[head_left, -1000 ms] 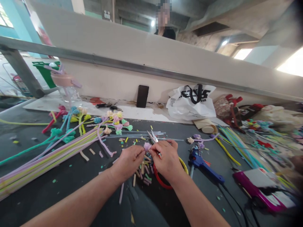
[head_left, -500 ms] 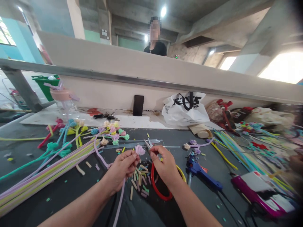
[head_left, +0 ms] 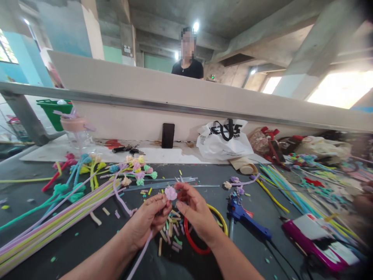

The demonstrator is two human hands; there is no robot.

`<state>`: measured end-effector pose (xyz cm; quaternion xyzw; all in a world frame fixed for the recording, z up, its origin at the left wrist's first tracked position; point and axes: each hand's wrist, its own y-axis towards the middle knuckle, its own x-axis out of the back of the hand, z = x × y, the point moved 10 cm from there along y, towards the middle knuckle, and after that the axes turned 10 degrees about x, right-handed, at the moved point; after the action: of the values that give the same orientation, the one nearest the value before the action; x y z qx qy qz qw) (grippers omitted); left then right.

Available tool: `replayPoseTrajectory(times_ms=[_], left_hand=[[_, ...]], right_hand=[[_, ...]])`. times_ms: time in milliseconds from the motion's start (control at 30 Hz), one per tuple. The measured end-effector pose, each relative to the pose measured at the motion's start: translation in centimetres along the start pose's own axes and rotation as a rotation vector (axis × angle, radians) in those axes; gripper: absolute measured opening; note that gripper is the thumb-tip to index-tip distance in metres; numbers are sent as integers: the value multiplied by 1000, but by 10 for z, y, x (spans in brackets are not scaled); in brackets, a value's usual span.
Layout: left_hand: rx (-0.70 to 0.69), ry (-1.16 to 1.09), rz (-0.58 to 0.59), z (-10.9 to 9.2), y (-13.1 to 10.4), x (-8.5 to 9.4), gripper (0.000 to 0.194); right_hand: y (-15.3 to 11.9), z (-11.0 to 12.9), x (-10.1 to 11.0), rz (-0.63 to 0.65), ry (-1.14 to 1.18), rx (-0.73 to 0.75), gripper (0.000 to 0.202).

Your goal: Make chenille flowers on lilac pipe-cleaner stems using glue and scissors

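My left hand [head_left: 150,217] pinches a pale purple fuzzy flower [head_left: 170,193] just under its head, and a lilac stem [head_left: 140,254] runs down from the palm to the near edge. Beside the flower, my right hand [head_left: 196,210] has its thumb and fingers apart at the flower's right side. Scissors with red and yellow handles [head_left: 220,217] are partly hidden by my right hand and wrist; their tips show above it. Whether the handles still hang on a finger is hidden. Small cut pieces [head_left: 175,229] lie below the hands on the dark table [head_left: 99,249].
Long pastel stems [head_left: 58,217] and fuzzy flowers [head_left: 135,167] lie left. A blue glue gun [head_left: 249,219] and a magenta device [head_left: 317,241] lie right. Behind stand a phone [head_left: 168,135] and white bag [head_left: 224,140]. A person [head_left: 188,68] is beyond the partition.
My right thumb and fingers have spread beside the flower, and the scissor blades now show less. The flower head has turned toward the camera. The whole view has shifted slightly.
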<state>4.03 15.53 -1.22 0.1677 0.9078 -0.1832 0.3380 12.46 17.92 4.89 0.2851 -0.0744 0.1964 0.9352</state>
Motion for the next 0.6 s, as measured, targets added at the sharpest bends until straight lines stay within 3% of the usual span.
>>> replayPoseTrajectory(times_ms=[100, 200, 300, 600], left_hand=[[-8, 1, -38, -1, 0, 4, 21], [-23, 65, -146, -2, 0, 12, 21], [-47, 130, -206, -1, 1, 14, 23], [-59, 216, -163, 4, 2, 4, 29]], right_hand=[[-1, 14, 13, -107, -134, 118, 30], [-5, 44, 23, -216, -437, 333, 14], [-8, 62, 12, -150, -663, 454, 8], [-6, 59, -5, -37, -837, 434, 11]])
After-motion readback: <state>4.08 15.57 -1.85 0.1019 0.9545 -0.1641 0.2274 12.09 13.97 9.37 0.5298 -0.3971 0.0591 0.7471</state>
